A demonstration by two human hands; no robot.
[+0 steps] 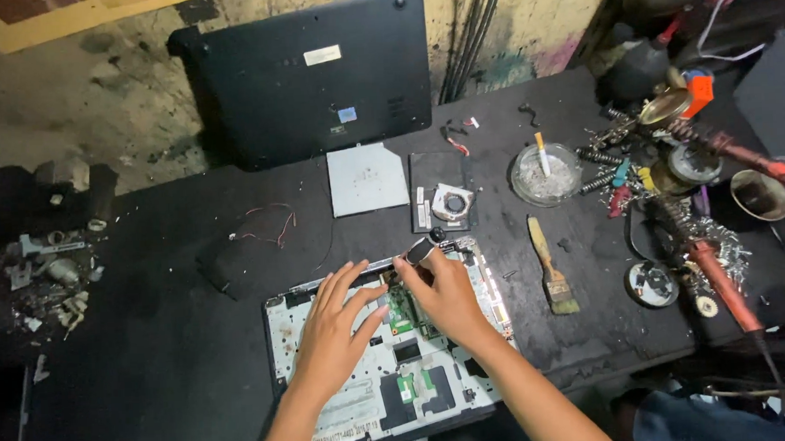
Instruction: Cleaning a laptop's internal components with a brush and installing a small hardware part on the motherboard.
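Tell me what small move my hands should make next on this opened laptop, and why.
Probably lift the small dark part pinched in your right hand clear of the opened laptop chassis. It already sits at the chassis's top edge, and your left hand lies flat on the board beside it, steadying the chassis.

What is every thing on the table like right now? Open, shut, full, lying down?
Laptop base: opened up, circuit boards showing.
Black cover: taken off, leaning upright on the wall.
Left hand: flat, fingers spread on the base.
Right hand: pinching a small part.
Drive: out, lying flat.
Fan: out, lying flat.
Ashtray: holding ash and a cigarette.
Brush: lying flat.
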